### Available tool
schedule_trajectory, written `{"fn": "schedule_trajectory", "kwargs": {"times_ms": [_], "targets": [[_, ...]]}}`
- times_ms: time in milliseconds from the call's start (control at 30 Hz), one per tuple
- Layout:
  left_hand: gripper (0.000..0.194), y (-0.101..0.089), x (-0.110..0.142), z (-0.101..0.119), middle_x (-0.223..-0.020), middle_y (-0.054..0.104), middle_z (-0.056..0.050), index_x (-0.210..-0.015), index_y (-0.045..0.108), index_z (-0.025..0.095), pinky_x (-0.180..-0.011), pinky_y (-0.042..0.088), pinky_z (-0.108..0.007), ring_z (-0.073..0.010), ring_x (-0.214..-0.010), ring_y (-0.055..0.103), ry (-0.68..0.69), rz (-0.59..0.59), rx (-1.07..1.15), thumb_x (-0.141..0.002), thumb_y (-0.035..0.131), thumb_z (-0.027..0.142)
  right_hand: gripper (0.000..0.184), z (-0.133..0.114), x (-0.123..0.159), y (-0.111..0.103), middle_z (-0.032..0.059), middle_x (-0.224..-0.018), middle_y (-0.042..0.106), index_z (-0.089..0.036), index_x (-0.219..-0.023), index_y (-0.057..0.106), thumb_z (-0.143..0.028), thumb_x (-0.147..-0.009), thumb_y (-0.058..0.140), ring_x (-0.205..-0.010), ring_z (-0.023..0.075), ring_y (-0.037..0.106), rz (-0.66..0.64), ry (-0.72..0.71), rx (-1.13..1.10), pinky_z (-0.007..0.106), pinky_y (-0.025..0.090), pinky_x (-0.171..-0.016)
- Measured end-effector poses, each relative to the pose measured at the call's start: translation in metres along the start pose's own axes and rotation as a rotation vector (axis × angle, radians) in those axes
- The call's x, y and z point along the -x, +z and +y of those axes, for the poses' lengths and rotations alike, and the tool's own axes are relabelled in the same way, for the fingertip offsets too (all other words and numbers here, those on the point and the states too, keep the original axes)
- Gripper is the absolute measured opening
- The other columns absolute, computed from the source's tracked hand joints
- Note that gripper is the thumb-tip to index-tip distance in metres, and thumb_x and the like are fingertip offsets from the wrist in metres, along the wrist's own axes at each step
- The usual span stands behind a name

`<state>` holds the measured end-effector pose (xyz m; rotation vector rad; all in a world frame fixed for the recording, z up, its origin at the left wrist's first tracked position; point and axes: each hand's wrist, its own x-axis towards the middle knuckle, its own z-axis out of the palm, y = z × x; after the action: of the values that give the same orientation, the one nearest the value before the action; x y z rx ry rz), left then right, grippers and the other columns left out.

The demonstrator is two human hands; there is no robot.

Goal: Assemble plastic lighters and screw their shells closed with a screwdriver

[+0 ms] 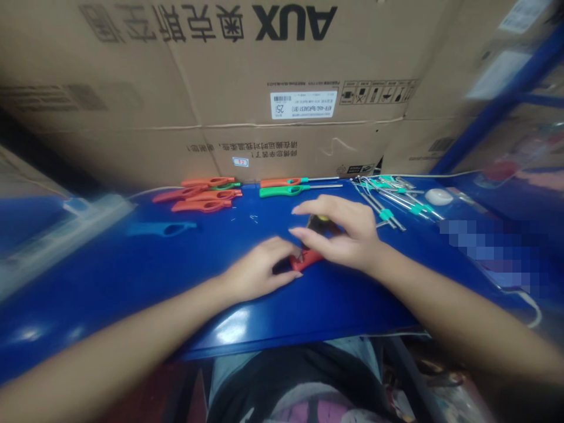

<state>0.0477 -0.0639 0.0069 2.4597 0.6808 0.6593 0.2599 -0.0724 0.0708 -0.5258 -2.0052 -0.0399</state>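
Note:
My left hand pinches the near end of a red lighter handle, which lies low over the blue table in front of me. Just right of it, my right hand hovers with thumb and fingers spread apart. Between those fingers shows a dark object with a yellow part; its kind is unclear, and I cannot tell whether it touches the hand. The far end of the red handle is hidden behind my right hand.
Several red and orange lighter handles lie at the back left, near a blue handle. An orange lighter and a green lighter have metal tubes. Metal rods with teal parts and a white round object lie right.

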Motion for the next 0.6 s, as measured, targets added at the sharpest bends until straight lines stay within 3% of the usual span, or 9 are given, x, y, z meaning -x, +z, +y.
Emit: {"fn": "schedule_trajectory", "kwargs": {"times_ms": [100, 200, 267, 400, 500, 600], "targets": [[0.022, -0.0004, -0.0002, 0.0004, -0.106, 0.070, -0.006, -0.110, 0.063, 0.020, -0.093, 0.051, -0.039, -0.0224, -0.100, 0.064, 0.006, 0.000, 0.013, -0.092, 0.068, 0.032, 0.031, 0.0033, 0.0029, -0.0008, 0.0063, -0.097, 0.077, -0.018, -0.125, 0.064, -0.031, -0.098, 0.054, -0.070, 0.0140, 0.071, -0.019, -0.053, 0.025, 0.026, 0.059, -0.072], [0.021, -0.0008, -0.0006, 0.0013, -0.104, 0.070, -0.005, -0.107, 0.063, 0.020, -0.092, 0.052, -0.037, -0.0221, -0.099, 0.064, -0.002, -0.002, 0.018, -0.091, 0.070, 0.031, 0.045, 0.0043, 0.0041, -0.0007, 0.0104, -0.116, 0.073, -0.016, -0.146, 0.047, -0.026, -0.104, 0.036, -0.079, 0.0141, 0.072, -0.164, 0.093, -0.183, 0.029, 0.060, -0.077], [0.020, -0.0008, -0.0008, 0.0015, -0.104, 0.070, -0.005, -0.106, 0.063, 0.020, -0.092, 0.052, -0.037, -0.0217, -0.099, 0.064, -0.004, 0.005, 0.012, -0.090, 0.071, 0.029, 0.040, 0.0046, 0.0043, 0.0004, 0.0097, -0.117, 0.073, -0.017, -0.141, 0.051, -0.026, -0.103, 0.043, -0.076, 0.0124, 0.071, -0.161, 0.141, -0.198, 0.026, 0.060, -0.072], [0.021, -0.0009, -0.0007, 0.0014, -0.104, 0.070, -0.005, -0.109, 0.064, 0.020, -0.093, 0.052, -0.037, -0.0215, -0.100, 0.064, 0.008, -0.004, 0.028, -0.092, 0.069, 0.029, 0.029, 0.0056, 0.0044, 0.0012, 0.0077, -0.112, 0.076, -0.019, -0.121, 0.066, -0.025, -0.093, 0.064, -0.075, 0.0127, 0.072, 0.008, 0.010, 0.053, 0.023, 0.059, -0.073], [0.021, -0.0011, -0.0006, 0.0013, -0.104, 0.070, -0.006, -0.109, 0.064, 0.020, -0.092, 0.052, -0.037, -0.0217, -0.099, 0.064, 0.004, -0.006, 0.031, -0.092, 0.069, 0.030, 0.038, 0.0054, 0.0036, 0.0007, 0.0102, -0.117, 0.074, -0.018, -0.135, 0.057, -0.023, -0.098, 0.051, -0.090, 0.0166, 0.073, -0.071, 0.026, -0.020, 0.027, 0.060, -0.079], [0.021, -0.0008, 0.0000, 0.0007, -0.103, 0.070, -0.006, -0.108, 0.064, 0.020, -0.092, 0.052, -0.038, -0.0220, -0.098, 0.064, -0.005, 0.002, 0.012, -0.091, 0.070, 0.031, 0.044, 0.0051, 0.0035, 0.0020, 0.0119, -0.122, 0.071, -0.017, -0.143, 0.049, -0.022, -0.100, 0.043, -0.093, 0.0162, 0.072, -0.160, 0.096, -0.175, 0.028, 0.060, -0.074]]}}
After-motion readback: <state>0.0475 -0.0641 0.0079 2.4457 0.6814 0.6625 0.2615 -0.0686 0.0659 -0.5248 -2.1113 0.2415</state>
